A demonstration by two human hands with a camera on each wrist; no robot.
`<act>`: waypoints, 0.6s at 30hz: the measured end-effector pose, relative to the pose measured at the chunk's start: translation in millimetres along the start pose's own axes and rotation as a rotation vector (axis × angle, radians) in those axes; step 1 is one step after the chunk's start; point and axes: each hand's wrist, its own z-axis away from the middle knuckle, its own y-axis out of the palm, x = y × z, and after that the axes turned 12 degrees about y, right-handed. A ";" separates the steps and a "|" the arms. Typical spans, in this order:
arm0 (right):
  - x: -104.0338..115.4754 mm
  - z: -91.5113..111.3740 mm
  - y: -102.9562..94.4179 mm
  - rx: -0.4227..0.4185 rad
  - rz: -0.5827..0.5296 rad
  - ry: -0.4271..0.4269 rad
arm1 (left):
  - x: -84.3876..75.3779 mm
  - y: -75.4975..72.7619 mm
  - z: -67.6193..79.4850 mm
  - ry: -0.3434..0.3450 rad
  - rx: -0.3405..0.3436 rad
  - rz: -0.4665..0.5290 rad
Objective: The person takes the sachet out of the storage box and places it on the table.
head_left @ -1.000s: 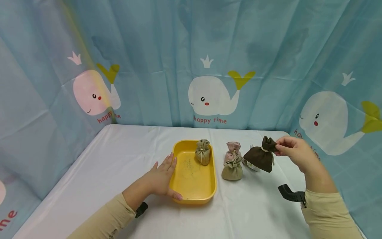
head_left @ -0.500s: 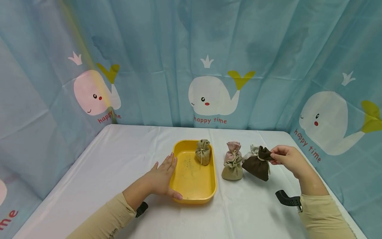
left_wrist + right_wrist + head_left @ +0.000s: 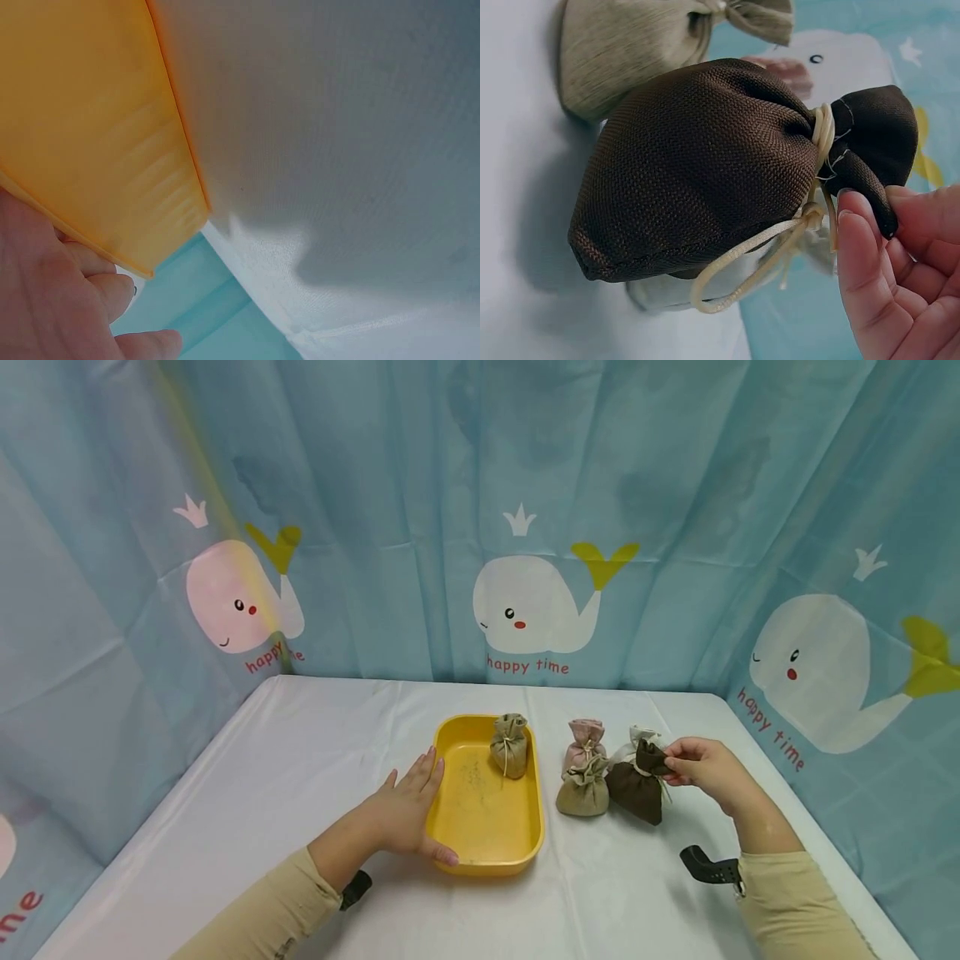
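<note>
Between thumb and fingers, my right hand (image 3: 701, 770) pinches the gathered top of a dark brown drawstring pouch (image 3: 697, 165), tied with a cream cord. The pouch hangs tilted, close over the table, beside an olive-beige pouch (image 3: 582, 789). Behind it a whitish pouch (image 3: 633, 742) is mostly hidden, and a pink pouch (image 3: 584, 742) stands behind the olive-beige one. My left hand (image 3: 405, 806) rests with spread, straight fingers on the left rim of a yellow tray (image 3: 487, 835). Another olive-beige pouch (image 3: 509, 746) stands in the tray's far right corner.
White cloth covers the table (image 3: 345, 727). A blue curtain (image 3: 390, 527) printed with whales hangs along the back and sides. Black straps with a camera mount (image 3: 708, 866) sit at the wrists.
My right hand has brought the brown pouch down and to the left, toward the near olive-beige pouch, uncovering the whitish pouch's top. The left hand and tray have stayed put.
</note>
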 end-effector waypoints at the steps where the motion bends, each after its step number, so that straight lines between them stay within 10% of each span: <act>1: -1.1 -0.6 0.7 0.005 -0.003 0.004 | -0.1 -0.3 -0.1 -0.001 -0.001 0.002; 18: -21.4 -9.1 0.9 0.023 -0.049 0.084 | 2.8 3.7 -2.3 -0.005 0.004 -0.001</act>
